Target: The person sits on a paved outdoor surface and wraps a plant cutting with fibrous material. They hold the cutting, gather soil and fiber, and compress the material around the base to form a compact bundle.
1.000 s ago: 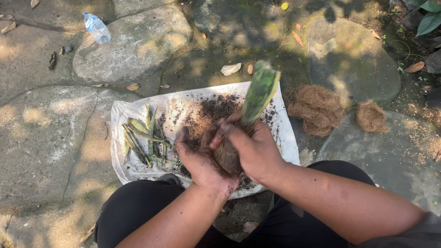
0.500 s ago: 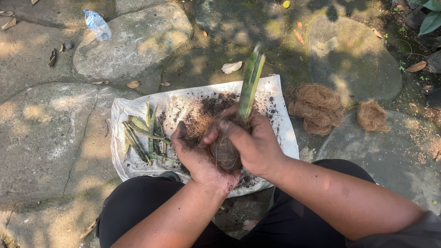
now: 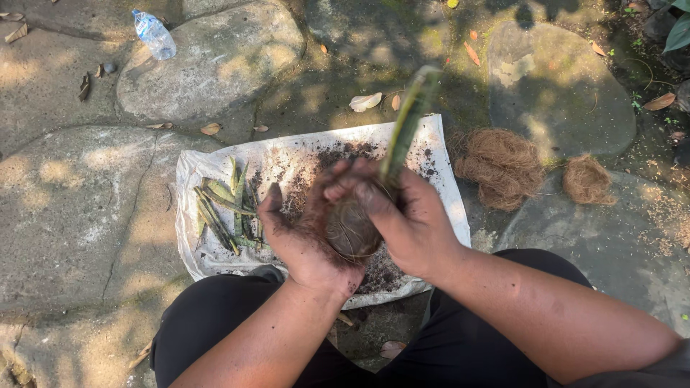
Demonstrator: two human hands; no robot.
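Both hands press around a brown fibre-wrapped soil ball point(image 3: 351, 231) held over a white plastic sheet point(image 3: 201, 169). My left hand point(image 3: 302, 241) cups the ball from the left and below, soil on its fingers. My right hand point(image 3: 402, 215) wraps it from the right, fingers across the top. A long green leaf cutting point(image 3: 407, 122) sticks up out of the ball, tilted away from me. Loose dark soil point(image 3: 338, 154) is scattered on the sheet behind the hands. A pile of green leaf cuttings point(image 3: 223, 205) lies on the sheet's left part.
Two clumps of brown coconut fibre point(image 3: 499, 162) point(image 3: 588, 178) lie on the stone ground right of the sheet. A plastic water bottle point(image 3: 154, 34) lies at the upper left. Dry leaves are scattered on the flat stones. My knees in black trousers point(image 3: 215, 323) are at the bottom.
The leaf cutting has swung from leaning right to more upright. Both hands have shifted their hold around the ball, the right fingers now lying over its top.
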